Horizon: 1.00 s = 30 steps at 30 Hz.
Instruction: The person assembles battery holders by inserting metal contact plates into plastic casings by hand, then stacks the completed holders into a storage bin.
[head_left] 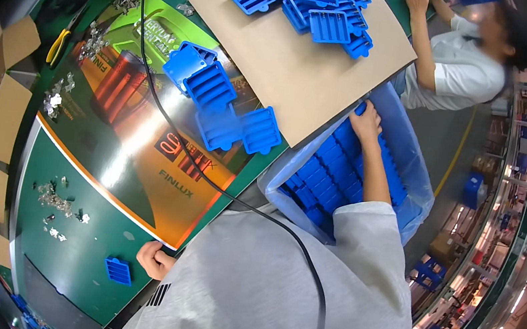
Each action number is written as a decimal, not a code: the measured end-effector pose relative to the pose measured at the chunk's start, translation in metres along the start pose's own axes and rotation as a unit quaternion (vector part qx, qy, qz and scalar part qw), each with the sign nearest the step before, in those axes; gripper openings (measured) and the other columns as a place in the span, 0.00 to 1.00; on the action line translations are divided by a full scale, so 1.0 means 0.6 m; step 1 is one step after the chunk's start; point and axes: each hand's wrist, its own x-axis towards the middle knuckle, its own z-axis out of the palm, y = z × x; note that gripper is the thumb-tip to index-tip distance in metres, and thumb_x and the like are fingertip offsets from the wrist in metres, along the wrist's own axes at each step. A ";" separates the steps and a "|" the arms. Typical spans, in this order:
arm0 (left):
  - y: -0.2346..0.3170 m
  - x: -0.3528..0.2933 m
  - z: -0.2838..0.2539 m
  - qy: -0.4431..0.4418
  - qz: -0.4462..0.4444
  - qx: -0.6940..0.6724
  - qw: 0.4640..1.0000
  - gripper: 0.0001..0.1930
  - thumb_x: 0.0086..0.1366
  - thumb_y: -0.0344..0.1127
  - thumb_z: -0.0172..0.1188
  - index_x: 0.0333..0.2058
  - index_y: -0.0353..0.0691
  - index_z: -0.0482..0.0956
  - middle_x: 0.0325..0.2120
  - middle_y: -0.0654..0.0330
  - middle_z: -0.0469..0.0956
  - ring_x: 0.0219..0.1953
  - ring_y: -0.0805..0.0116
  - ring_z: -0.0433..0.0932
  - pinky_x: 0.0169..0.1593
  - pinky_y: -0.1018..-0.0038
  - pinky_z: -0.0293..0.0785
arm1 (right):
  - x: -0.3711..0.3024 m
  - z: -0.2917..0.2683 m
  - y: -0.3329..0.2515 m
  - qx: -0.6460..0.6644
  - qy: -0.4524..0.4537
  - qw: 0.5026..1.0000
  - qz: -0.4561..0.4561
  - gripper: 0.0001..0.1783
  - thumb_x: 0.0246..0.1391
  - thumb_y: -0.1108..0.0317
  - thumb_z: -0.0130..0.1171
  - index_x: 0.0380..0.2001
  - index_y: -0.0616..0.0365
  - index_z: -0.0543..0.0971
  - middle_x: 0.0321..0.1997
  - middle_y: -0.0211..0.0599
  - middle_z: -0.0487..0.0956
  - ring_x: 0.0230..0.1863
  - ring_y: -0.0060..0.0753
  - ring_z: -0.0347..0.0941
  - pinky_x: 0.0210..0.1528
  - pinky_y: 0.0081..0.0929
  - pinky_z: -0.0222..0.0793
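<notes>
My right hand [367,122] reaches into the far end of a lined bin [420,210]. Its fingers are closed on a blue plastic tray, only a small piece of which shows by the fingertips. Below that hand, rows of blue slotted trays [322,176] are packed in the bin. My left hand [154,259] rests curled at the table's near edge, beside the corner of a printed orange sheet [185,217]; whatever it may hold is hidden. Close to it lies a single small blue tray [118,271]. Several larger blue slotted trays [210,86] lie on the sheet, partly overlapping.
More blue trays [329,27] are heaped on a brown cardboard sheet [327,93]. A black cable [232,196] crosses the table and my shirt. Loose metal bits [55,198] and a yellow-handled tool [58,47] lie at the left. Another person [463,64] sits at the far right.
</notes>
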 end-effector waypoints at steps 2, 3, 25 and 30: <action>-0.001 -0.002 -0.001 -0.006 -0.006 0.011 1.000 0.11 0.46 0.16 0.44 0.22 0.33 0.76 0.23 0.53 0.74 0.28 0.60 0.72 0.34 0.70 0.67 | -0.002 -0.010 -0.017 -0.015 -0.020 1.000 0.002 0.47 0.44 0.35 0.53 0.64 0.48 0.56 0.66 0.44 0.59 0.67 0.55 0.50 0.62 0.63 0.44; 0.005 0.000 0.000 -0.009 -0.006 0.010 1.000 0.11 0.46 0.16 0.44 0.23 0.34 0.76 0.23 0.53 0.74 0.28 0.60 0.72 0.34 0.70 0.67 | 0.007 -0.007 -0.011 -0.022 -0.037 0.999 0.010 0.47 0.45 0.36 0.53 0.64 0.48 0.55 0.67 0.44 0.57 0.67 0.55 0.49 0.62 0.64 0.44; 0.008 0.002 -0.004 -0.031 0.026 -0.012 0.999 0.10 0.47 0.16 0.45 0.21 0.35 0.75 0.23 0.54 0.75 0.28 0.61 0.71 0.33 0.70 0.67 | 0.034 -0.018 -0.013 -0.031 -0.086 0.995 0.034 0.54 0.39 0.28 0.52 0.65 0.48 0.56 0.67 0.46 0.59 0.68 0.57 0.50 0.64 0.63 0.44; 0.012 0.001 -0.008 -0.018 0.020 -0.015 1.000 0.10 0.48 0.16 0.45 0.22 0.35 0.75 0.24 0.54 0.75 0.28 0.60 0.72 0.34 0.69 0.67 | 0.035 -0.023 -0.022 -0.035 -0.123 0.991 0.030 0.58 0.35 0.25 0.54 0.65 0.50 0.56 0.68 0.42 0.58 0.69 0.51 0.48 0.66 0.58 0.43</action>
